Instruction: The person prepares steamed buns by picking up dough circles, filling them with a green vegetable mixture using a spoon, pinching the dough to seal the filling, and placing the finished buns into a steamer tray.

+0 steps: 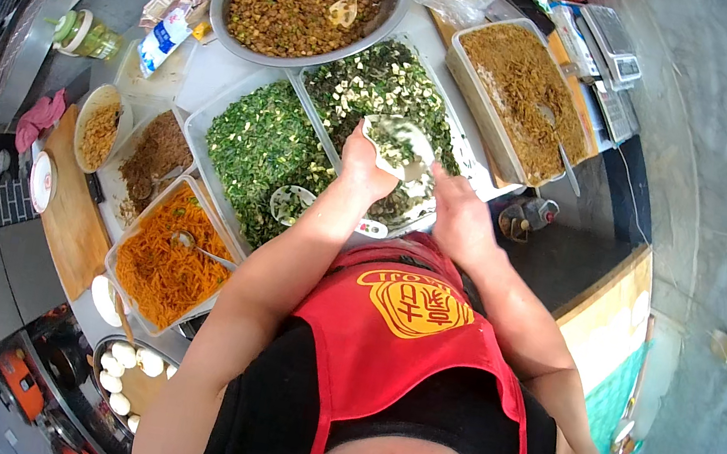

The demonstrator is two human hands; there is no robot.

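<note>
My left hand [367,165] holds a round of thin dough [389,133] with green and white filling on it, above a plastic tub of chopped greens and white cubes [388,74]. Close by at the right, my right hand [456,202] is closed around something at the edge of a pale, blurred shape; what it grips is hard to make out. A second tub of chopped greens [263,140] stands to the left, with a white spoon [292,205] in it. The patterned handle [372,229] of a spoon shows between my forearms.
A steel bowl of brown diced filling [220,5] stands at the back. At the right is a tub of brown shredded filling [527,96], with scales [613,45] beyond. Shredded carrot [169,260], a bowl [99,128] and a pan of white eggs [122,378] lie left.
</note>
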